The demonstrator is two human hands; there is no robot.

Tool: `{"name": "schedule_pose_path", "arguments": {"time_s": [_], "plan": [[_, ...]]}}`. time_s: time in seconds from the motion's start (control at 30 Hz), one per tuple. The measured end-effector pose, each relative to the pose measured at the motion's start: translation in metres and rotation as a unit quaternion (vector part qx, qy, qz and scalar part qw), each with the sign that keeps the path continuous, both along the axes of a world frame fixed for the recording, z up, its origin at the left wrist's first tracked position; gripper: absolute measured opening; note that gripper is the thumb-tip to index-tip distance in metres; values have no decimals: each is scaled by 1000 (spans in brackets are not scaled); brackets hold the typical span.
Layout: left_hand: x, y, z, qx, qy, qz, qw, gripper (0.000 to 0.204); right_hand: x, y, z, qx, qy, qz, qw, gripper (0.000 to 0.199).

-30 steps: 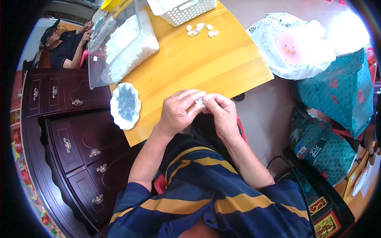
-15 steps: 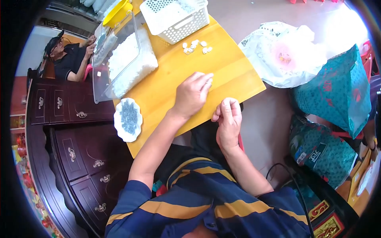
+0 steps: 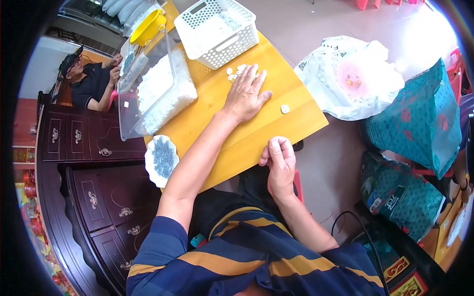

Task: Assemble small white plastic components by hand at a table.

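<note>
1. Evidently the left hand (image 3: 245,93) lies flat on the wooden table (image 3: 256,133), fingers spread and open, its fingertips resting on a loose cluster of small white pieces (image 3: 236,71); it grips nothing that I can see, and seems placed to gather them.
2. Just beyond those fingertips stands a white perforated basket (image 3: 217,29), and to the hand's left a clear bin of white pieces (image 3: 160,91), both kept within easy reach.
3. One stray white piece (image 3: 285,108) lies just to the right of the left hand, apart from the cluster.
4. The right hand (image 3: 280,165) is held at the table's near edge, fingers curled and pinched together; whether it holds a piece, I cannot tell.
5. A small white dish of grey bits (image 3: 161,159) sits beside the left forearm, which stretches straight forward, while the right arm stays bent close to the body.
</note>
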State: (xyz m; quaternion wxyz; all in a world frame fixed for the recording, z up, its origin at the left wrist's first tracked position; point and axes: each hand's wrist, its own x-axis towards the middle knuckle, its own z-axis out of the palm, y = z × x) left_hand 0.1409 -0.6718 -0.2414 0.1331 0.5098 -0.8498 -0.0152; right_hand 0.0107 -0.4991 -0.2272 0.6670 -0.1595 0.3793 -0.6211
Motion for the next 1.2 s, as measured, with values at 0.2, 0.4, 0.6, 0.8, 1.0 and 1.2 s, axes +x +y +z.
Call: {"name": "schedule_pose_path", "arguments": {"time_s": [0.2, 0.4, 0.6, 0.8, 1.0, 1.2], "plan": [[18, 51, 3, 30, 9, -39, 999, 73, -1, 0, -4, -3, 0, 4, 1000, 15], [50, 101, 9, 36, 55, -18, 998, 71, 4, 2, -2, 2, 7, 32, 999, 16], [65, 108, 17, -42, 151, 61, 986, 46, 7, 3, 0, 9, 27, 43, 999, 15], [47, 92, 21, -96, 145, 68, 982, 22, 8, 5, -1, 9, 27, 46, 999, 15], [35, 80, 20, -119, 110, 67, 984, 12, 6, 3, -4, 5, 22, 42, 999, 15], [24, 73, 25, -106, 54, 39, 992, 6, 4, 3, -5, 0, 23, 43, 999, 15]]}}
